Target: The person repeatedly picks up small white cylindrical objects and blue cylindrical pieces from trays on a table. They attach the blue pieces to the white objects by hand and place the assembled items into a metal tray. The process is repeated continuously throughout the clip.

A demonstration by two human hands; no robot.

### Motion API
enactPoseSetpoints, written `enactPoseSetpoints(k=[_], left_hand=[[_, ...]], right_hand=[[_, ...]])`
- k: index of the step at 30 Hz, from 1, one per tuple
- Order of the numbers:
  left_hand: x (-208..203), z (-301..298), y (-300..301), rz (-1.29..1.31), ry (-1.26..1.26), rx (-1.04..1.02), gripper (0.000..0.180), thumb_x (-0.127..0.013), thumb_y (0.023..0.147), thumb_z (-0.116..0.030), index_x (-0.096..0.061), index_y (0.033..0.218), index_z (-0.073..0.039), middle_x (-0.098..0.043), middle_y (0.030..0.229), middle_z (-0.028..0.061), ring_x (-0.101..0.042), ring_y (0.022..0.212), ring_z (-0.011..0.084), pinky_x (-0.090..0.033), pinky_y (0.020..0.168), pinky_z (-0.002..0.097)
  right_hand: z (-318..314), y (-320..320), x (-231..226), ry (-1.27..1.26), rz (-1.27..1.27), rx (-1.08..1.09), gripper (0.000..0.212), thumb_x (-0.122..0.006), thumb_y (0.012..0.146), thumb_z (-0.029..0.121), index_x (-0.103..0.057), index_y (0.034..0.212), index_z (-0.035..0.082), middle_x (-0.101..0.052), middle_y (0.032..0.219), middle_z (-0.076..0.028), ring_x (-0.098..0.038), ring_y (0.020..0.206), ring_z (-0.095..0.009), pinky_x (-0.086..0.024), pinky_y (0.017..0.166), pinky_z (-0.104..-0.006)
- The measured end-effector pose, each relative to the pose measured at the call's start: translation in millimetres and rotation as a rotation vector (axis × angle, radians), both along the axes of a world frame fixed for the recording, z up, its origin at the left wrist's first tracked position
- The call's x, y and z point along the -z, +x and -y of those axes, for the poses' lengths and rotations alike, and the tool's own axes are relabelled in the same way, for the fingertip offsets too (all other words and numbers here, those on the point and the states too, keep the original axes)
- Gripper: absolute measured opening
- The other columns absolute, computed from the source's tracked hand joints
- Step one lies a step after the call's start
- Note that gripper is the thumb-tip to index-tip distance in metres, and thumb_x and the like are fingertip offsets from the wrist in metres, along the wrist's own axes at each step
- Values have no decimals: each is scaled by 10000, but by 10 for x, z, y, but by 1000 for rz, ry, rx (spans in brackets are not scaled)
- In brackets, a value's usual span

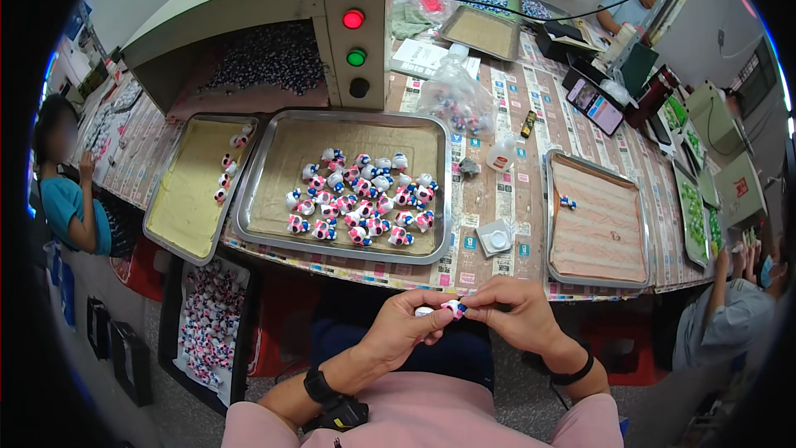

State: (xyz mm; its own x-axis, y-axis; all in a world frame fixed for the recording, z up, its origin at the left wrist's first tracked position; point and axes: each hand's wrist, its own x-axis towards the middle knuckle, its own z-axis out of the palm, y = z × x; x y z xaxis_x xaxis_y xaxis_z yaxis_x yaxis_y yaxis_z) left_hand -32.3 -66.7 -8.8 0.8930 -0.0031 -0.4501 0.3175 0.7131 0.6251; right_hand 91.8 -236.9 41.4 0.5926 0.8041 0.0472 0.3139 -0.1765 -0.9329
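A small white, pink and blue toy figurine (453, 308) is held in front of my body, just off the table's near edge. My left hand (404, 325) grips its body between thumb and fingers. With thumb and forefinger my right hand (520, 313) pinches at its blue side; whether a separate small part is there I cannot make out. Beyond my hands, a metal tray (290, 143) carries several similar figurines (365, 199). To the right, a lined tray (599, 236) bears a small blue-and-white piece (567, 202) and a tiny pinkish bit.
A yellow-lined tray (184, 191) with a few figurines overhangs the table's left edge. Below it sits a black crate (172, 307) full of figurines. A machine (365, 0) with lights stands behind. A white bottle (502, 152), grey lump (469, 167), phone (594, 106) and co-workers surround the table.
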Motion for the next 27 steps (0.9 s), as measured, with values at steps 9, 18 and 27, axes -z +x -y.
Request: enactPoseSetpoints(k=[9,18,27], left_hand=[[-91,-50,12,39,71,8,247,-754,884,-128,-693,1092,-11,-643,794,2,-559,620,54,-432,519,186],[-196,-49,48,91,292,-9,244,-767,860,-93,-714,1083,-12,-679,839,22,-571,644,42,-453,538,173],[-238,7,110,243,464,-55,215,-781,836,-71,-740,1039,-12,-697,896,23,-590,682,43,-493,591,184]], right_hand=[[-33,85,-100,-27,-76,-61,179,-779,797,24,-761,974,40,-725,865,-89,-671,797,-166,-516,709,-278],[8,81,-54,55,-31,-50,199,-784,767,-23,-761,954,42,-730,887,-89,-687,824,-182,-540,727,-285],[80,55,17,133,28,-18,203,-775,769,-29,-759,957,46,-728,903,-95,-699,859,-206,-558,757,-306]])
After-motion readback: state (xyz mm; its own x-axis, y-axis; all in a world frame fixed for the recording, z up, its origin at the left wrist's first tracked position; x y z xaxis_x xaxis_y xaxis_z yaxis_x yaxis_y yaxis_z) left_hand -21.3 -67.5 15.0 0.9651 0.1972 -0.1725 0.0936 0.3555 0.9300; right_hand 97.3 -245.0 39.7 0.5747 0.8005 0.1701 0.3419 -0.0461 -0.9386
